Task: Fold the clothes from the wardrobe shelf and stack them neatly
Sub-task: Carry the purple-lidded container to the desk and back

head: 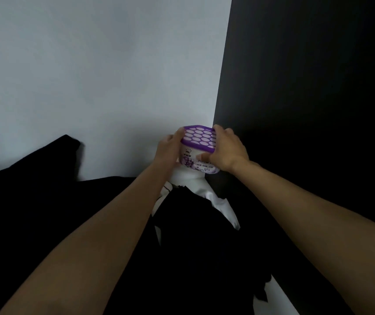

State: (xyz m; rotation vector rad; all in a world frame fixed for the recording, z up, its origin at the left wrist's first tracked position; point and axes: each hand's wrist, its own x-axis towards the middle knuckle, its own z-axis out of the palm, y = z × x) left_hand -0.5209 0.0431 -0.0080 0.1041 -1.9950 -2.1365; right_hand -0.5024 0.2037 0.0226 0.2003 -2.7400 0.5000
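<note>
- Nearest to me, two bare forearms reach forward from the bottom corners and hide much of what lies beneath them.
- Between the forearms I see a heap of black clothes (193, 235), unfolded. It is too dark for me to tell one piece from another.
- A white garment (219, 202) shows from under that heap at its far end and along its right edge.
- Beyond it is a tub (191, 162) with a printed label and a purple lid (199, 136) pierced with oval holes. I cannot tell whether it rests on the white garment or is lifted.
- The left hand (169, 144) grips the tub's left side, thumb at the lid rim. The right hand (227, 148) grips the right side, fingers over the lid, thumb on the front.
- Off to the left, another black cloth (45, 160) rises against the pale wall (91, 64).
- A dark panel (307, 87) meets the wall just behind the tub.
</note>
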